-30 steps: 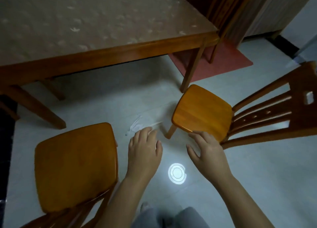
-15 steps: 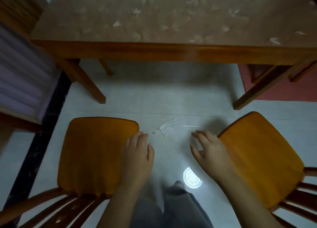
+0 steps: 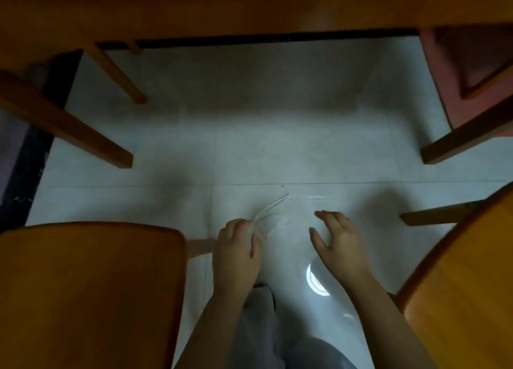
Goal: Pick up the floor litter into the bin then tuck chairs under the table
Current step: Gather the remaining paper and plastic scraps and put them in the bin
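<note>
A crumpled clear plastic wrapper lies on the pale tiled floor just in front of the table. My left hand reaches down to its near end, fingers curled over the edge of the plastic and pinching it. To the right, my right hand hovers low over the floor with fingers spread and nothing in it. One wooden chair stands at my left, its seat close to my left wrist. A second chair stands at my right. The table's wooden edge fills the top of the view.
Two table legs slant down on either side of the floor under the table. A red mat lies at the far right. A dark floor border runs along the left. No bin is in view.
The view has dropped low and moved in under the table's edge. My left hand has gone forward from beside the left chair seat to the wrapper and curled its fingers onto it.
</note>
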{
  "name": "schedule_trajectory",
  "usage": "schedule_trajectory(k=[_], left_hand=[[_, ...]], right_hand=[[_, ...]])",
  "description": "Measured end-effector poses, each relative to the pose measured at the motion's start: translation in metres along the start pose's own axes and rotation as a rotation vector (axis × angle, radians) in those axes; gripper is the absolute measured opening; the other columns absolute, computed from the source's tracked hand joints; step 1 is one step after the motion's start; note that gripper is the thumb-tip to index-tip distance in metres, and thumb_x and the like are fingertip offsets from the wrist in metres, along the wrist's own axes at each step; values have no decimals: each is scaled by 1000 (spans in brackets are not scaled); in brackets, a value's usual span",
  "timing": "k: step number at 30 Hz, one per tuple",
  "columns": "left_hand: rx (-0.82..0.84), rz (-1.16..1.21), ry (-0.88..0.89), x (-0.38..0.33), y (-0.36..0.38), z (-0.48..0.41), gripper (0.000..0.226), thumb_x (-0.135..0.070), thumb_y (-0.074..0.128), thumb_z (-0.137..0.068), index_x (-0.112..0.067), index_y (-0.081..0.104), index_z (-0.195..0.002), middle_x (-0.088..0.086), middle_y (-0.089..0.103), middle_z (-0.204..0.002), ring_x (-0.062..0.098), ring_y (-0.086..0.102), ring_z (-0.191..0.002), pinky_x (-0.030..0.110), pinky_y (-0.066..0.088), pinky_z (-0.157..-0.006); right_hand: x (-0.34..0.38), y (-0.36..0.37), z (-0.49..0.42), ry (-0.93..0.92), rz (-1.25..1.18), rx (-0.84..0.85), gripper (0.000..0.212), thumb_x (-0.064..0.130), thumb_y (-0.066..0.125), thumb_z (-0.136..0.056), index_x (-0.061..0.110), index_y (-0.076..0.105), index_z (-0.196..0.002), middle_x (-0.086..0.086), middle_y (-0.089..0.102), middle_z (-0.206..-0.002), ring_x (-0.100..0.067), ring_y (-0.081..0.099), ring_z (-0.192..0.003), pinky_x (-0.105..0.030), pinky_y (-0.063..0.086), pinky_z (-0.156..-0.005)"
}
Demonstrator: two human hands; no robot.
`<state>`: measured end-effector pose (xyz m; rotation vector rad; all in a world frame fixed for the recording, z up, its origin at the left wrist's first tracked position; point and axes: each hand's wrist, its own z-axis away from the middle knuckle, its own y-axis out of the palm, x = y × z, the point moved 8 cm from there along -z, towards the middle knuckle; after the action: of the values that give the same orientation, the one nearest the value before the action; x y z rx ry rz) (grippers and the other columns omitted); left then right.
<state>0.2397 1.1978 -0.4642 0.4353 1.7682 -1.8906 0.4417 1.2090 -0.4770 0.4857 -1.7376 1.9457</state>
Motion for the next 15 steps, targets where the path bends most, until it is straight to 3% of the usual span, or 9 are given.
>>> schedule_trajectory(k=[4,9,15], left_hand=[[-48,27,-78,64,79,-67,22,-11,60,-84,-3,64,-104,15,64,-103,30,59,-95,29,41,-78],[-123,-34,156,105,139,-124,34,-26,46,-81,-2,64,-96,13,66,-93,27,61,-84,27,42,-77],[-199,-46,289,149,204,-141,36,-27,42,-82,-2,63,-96,12,65,-94,26,61,-85,29,44,-78]], right_hand=[[-53,94,-56,38,-59,-9,34,21,62,-83,4,62,-112,-15,64,-109,-34,58,-99,-37,45,-84],[-108,212,-109,-26,-49,179,39,24,58,-88,12,54,-125,-9,56,-125,-25,48,-115,-31,40,-91],[-160,300,-146,-163,48,319,39,24,57,-86,17,53,-125,-4,55,-125,-21,49,-113,-28,40,-89]])
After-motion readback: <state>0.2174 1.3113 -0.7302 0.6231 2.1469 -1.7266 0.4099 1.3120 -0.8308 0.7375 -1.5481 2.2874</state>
